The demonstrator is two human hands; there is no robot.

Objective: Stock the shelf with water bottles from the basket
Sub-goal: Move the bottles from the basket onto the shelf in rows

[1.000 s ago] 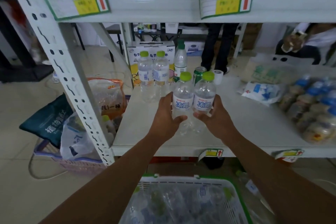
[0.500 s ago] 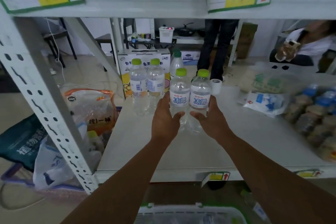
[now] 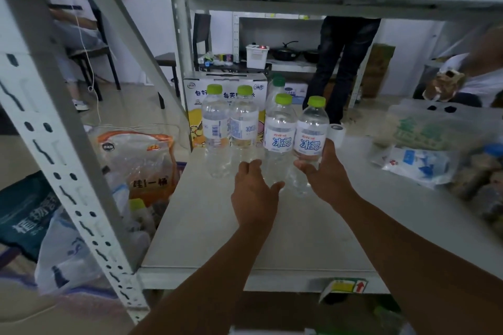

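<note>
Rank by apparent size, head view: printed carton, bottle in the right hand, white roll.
1. Printed carton, partly hidden by bottles.
2. Bottle in the right hand; nearer the camera, so first place is unsure.
3. White roll, clearly smallest.

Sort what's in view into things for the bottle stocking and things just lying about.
Job: upright bottle by left hand, tilted bottle in right hand, stocked bottles, shelf.
Lying about: printed box, white roll, blue-white packet, orange-topped bag.
</note>
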